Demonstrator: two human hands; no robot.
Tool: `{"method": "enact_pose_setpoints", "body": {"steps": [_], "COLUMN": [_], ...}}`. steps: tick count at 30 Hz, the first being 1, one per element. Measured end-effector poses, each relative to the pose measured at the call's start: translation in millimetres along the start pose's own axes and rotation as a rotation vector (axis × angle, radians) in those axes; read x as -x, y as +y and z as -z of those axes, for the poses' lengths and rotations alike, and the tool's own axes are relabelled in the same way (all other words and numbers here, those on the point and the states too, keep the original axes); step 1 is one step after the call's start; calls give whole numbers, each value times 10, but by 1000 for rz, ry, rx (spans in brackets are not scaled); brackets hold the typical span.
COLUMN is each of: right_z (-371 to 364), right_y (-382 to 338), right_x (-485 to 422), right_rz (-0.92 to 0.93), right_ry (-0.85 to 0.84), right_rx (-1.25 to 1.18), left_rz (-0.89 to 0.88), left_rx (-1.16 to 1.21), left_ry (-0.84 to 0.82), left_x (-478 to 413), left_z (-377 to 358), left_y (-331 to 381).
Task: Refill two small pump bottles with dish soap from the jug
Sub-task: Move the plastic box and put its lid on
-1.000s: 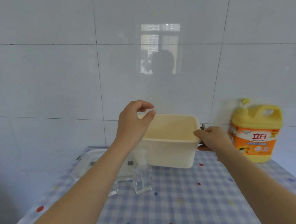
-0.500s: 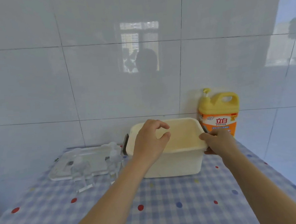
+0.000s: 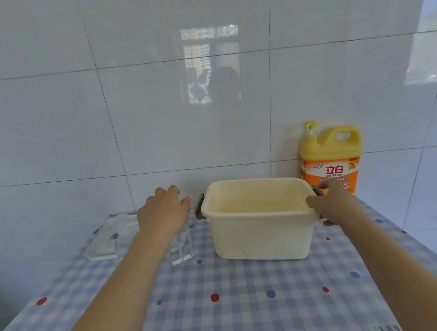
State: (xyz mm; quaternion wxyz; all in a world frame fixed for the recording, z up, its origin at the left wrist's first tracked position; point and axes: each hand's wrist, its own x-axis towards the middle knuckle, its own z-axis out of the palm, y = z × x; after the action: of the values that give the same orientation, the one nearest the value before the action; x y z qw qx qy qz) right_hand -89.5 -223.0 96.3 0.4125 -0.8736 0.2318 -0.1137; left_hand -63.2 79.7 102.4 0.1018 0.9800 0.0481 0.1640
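A yellow dish soap jug [image 3: 331, 162] with an orange label stands against the tiled wall at the back right. A clear small pump bottle [image 3: 182, 249] stands on the checked tablecloth left of a cream plastic tub [image 3: 261, 232]; its top is hidden by my left hand [image 3: 164, 213]. That hand hovers with spread fingers just left of the tub, touching nothing I can see. My right hand [image 3: 331, 204] grips the tub's right rim, thumb on the edge and fingers underneath. A second clear shape [image 3: 123, 219], blurred, sits further left.
A clear flat lid or tray [image 3: 104, 244] lies at the left of the table near the wall. The tub has dark handles at both ends. The tablecloth [image 3: 234, 301] is blue check with coloured dots. Tiled wall behind; the table's edges fall away left and right.
My left hand has come off the tub's left rim and moved left, over the clear bottle. My right hand keeps its hold on the right rim. The view has shifted.
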Motion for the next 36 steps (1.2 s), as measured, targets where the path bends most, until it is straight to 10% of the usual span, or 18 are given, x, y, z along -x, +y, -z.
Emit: {"method": "enact_pose_setpoints", "body": {"steps": [8,23,36], "right_z": [-10,-257,-236], "right_y": [-133,118,310], "right_x": [-59,267,372], "right_rz": [-84,276,281], "right_ry": [-75,271,201], "right_rx": [8,-174,-313], "left_rz": [-39,-158,19], "left_rx": [-251,168,785], "left_ry": [-124,386,-182], "left_x": [-28,241,224], "left_z": [48,1068,-550], "left_y": [-74,354,1039]}}
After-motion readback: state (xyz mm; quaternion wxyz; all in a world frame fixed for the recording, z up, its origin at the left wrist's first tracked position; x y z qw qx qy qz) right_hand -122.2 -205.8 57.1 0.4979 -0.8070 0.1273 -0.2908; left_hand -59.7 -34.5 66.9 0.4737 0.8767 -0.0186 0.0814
